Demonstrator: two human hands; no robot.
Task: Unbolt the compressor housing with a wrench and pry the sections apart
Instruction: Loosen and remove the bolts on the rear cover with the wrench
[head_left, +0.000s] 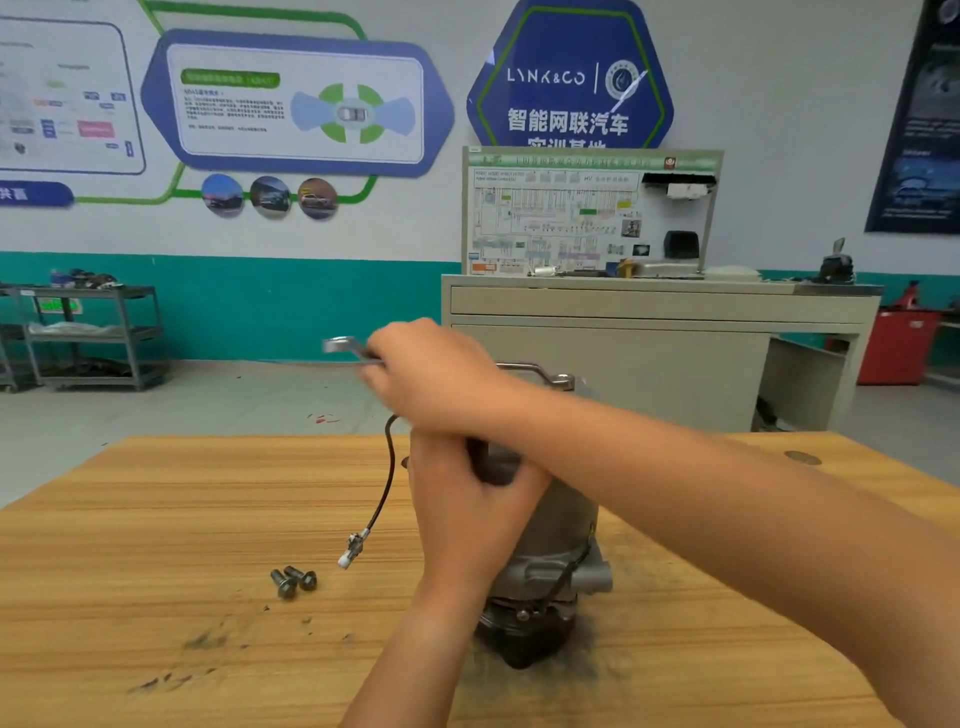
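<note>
A grey metal compressor (550, 551) stands upright on the wooden table (156, 519), its dark pulley end down. My left hand (467, 499) is wrapped around the upper housing. My right hand (431, 374) crosses above it and grips a silver wrench (343, 347). The wrench's far ring end (563, 381) sits over the top of the housing at the right. A black cable with a white connector (352, 551) hangs off the compressor's left side. Two loose bolts (293, 579) lie on the table to the left.
Dark grime smudges (202, 642) mark the table near the front left. Beyond the table stand a beige cabinet with a wiring display board (587, 218), a grey shelf cart (88, 332) at the left and a red object (898, 343) at the right.
</note>
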